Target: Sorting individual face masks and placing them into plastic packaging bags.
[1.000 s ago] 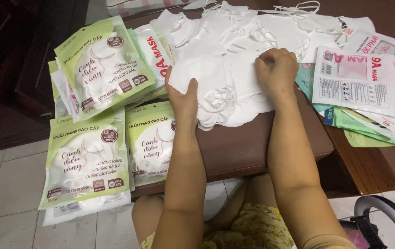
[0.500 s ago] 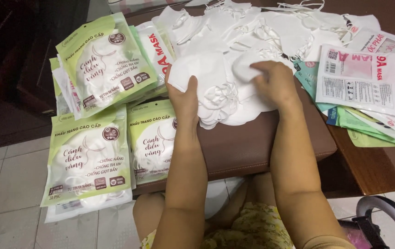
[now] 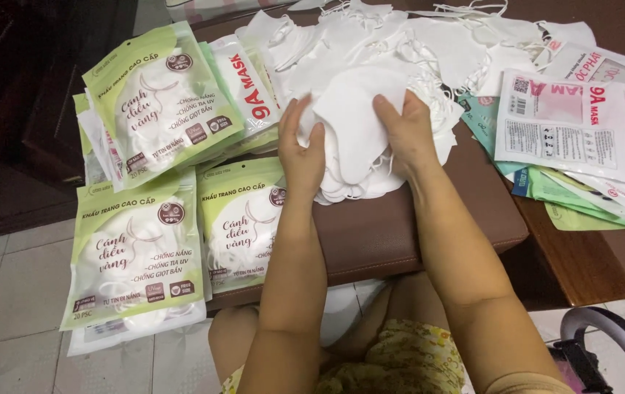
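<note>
A small stack of white face masks [image 3: 352,135] lies on the brown padded surface [image 3: 400,233] in front of me. My left hand [image 3: 301,149] presses against the stack's left side, fingers curled over its edge. My right hand [image 3: 403,131] grips the stack's right side, thumb on the top mask. Behind the stack spreads a loose heap of white masks [image 3: 414,36] with ear loops tangled.
Green and white filled mask packs [image 3: 141,248] lie stacked at the left, overhanging the edge, with more [image 3: 159,102] behind. Flat empty pouches [image 3: 575,131] pile up at the right on the wooden table [image 3: 604,263]. Tiled floor lies below at the left.
Both hands have drawn closer together, gathering the masks into a tighter stack. The right hand moved left and down from the heap onto the stack's right side.
</note>
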